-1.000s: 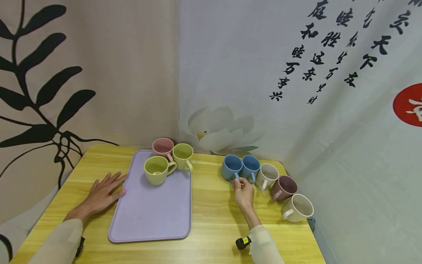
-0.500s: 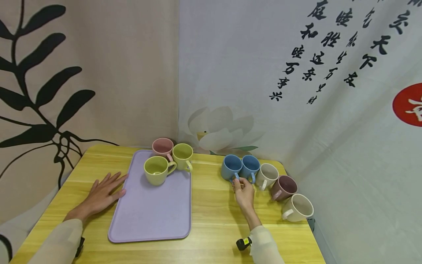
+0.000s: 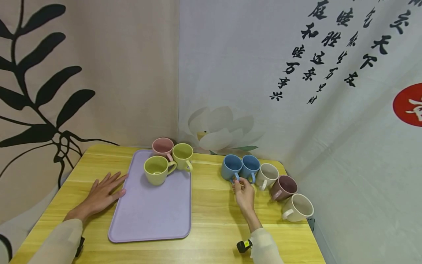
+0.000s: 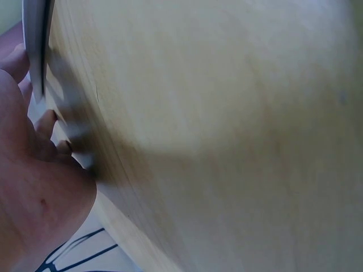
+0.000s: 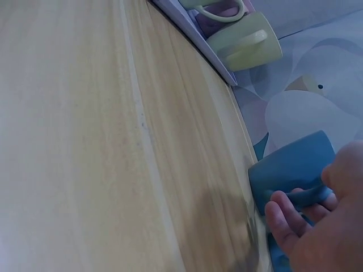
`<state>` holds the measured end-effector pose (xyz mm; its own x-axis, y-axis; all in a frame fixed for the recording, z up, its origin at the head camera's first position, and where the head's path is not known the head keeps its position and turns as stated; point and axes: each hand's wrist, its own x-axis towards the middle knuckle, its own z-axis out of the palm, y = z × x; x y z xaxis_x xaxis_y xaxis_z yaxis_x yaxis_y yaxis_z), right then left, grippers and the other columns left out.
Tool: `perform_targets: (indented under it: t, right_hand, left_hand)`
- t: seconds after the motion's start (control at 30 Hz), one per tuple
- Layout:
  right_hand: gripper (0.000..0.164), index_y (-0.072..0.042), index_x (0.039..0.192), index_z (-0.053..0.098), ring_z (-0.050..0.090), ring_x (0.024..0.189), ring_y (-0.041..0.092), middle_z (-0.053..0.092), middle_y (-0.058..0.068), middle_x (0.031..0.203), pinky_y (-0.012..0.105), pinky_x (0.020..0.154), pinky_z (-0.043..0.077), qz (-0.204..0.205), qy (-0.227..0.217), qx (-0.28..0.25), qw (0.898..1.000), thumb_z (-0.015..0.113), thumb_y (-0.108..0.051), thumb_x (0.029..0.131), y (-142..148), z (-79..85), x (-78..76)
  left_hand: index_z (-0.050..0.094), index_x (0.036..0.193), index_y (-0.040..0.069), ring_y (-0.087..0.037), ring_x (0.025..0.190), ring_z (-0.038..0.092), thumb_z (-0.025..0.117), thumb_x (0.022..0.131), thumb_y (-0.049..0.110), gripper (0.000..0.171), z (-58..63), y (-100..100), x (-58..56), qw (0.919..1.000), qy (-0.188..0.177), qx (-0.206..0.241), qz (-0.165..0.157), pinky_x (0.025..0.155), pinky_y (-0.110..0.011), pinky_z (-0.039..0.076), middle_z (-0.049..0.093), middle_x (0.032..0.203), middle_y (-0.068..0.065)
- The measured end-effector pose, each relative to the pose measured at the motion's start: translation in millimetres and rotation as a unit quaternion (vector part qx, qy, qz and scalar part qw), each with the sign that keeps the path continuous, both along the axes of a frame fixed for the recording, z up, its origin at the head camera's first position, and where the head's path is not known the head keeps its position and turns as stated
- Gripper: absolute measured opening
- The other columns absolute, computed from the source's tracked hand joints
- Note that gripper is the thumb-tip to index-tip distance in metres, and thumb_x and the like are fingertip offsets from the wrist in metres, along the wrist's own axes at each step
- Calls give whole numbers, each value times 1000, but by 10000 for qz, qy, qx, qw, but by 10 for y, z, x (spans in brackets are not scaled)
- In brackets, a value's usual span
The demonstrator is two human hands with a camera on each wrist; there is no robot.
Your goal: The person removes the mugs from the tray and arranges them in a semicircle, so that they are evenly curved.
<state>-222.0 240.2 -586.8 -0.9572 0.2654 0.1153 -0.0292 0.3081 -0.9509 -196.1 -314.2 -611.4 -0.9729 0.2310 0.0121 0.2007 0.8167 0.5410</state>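
My right hand (image 3: 245,193) pinches the handle of a blue mug (image 3: 231,167) that stands on the table; in the right wrist view the fingers curl round the handle of this blue mug (image 5: 292,165). A second blue mug (image 3: 250,167) stands close beside it on the right. At the left, my left hand (image 3: 102,194) lies with spread, straight fingers against the edge of a purple tray (image 3: 155,216). On the tray's far end stand a pink mug (image 3: 163,147) and two yellow-green mugs, one nearer (image 3: 156,172) and one at the far right corner (image 3: 182,156).
Right of the blue mugs, a white mug (image 3: 266,176), a dark mauve mug (image 3: 284,188) and another white mug (image 3: 298,208) curve along the right edge of the wooden table (image 3: 217,227). A printed cloth (image 3: 230,73) hangs behind the table.
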Motion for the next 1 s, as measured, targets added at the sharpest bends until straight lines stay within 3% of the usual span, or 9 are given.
perform_targets:
  t: [0.23,0.53,0.73,1.0]
  right_hand:
    - [30,-4,132,63,75,107,43,69,21,129,45,84,65,71,11,307,9995,59,-19,106,43,17,36]
    - [35,-5,136,61,75,106,40,68,17,135,24,77,61,125,139,587,9981,61,-22,106,104,74,145]
    - [38,-3,138,60,74,110,40,66,18,135,29,84,61,68,258,723,9970,60,-24,106,97,127,204]
    - [33,-10,133,64,75,110,26,68,6,129,42,90,62,-131,543,1052,9929,63,-26,104,45,222,282]
  left_hand:
    - [31,164,23,-60,156,8,51,106,49,67,-15,-13,4,10000,-3,47,-5,117,-82,-4,21,171,-27]
    - [32,164,23,-59,156,8,52,106,48,67,-7,-15,8,9999,11,104,-47,118,-81,-4,22,171,-26]
    - [31,164,23,-59,156,8,52,106,49,67,-11,-11,5,10000,-10,84,-38,118,-81,-4,22,171,-26]
    - [32,164,22,-59,157,8,52,106,49,67,-2,-4,4,10000,-42,58,-1,118,-81,-3,22,171,-26]
